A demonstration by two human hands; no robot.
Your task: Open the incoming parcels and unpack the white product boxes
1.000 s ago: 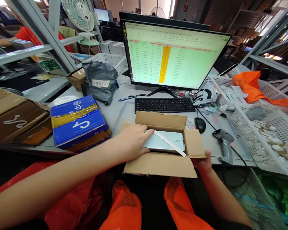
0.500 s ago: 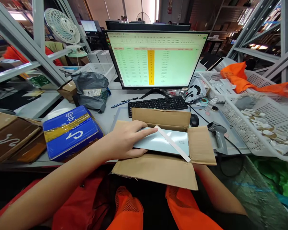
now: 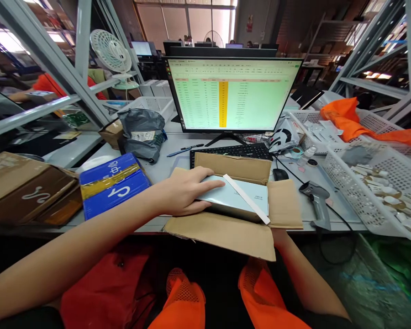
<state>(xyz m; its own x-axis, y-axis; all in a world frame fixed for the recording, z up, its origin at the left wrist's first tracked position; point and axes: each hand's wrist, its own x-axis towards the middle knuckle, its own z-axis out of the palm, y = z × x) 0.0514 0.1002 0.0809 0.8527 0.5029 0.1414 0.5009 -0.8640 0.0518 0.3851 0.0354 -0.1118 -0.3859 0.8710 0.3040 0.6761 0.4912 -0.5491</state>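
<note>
A cardboard box [image 3: 222,234] with its flaps folded out is at the desk's front edge. Inside it lies a light blue flat box [image 3: 215,195], its near side partly showing. My left hand [image 3: 188,192] is closed round the left end of this box, fingers across the top and thumb on the near side. A white strip [image 3: 248,199] slants over the blue box, its upper end close to my index fingertip. My right hand [image 3: 279,237] reaches under the cardboard box at its near right corner; the flap hides its fingers.
A keyboard [image 3: 233,151] and monitor [image 3: 238,98] stand behind the cardboard box. To the left are a blue parcel [image 3: 114,185], a brown carton [image 3: 27,192] and a grey bag [image 3: 142,135]. On the right are a barcode scanner [image 3: 318,203], a mouse [image 3: 280,174] and white baskets [image 3: 363,194].
The light blue box now shows more of its near side, with my left hand still on its end. My view has tilted up a little, and the white strip stays on top.
</note>
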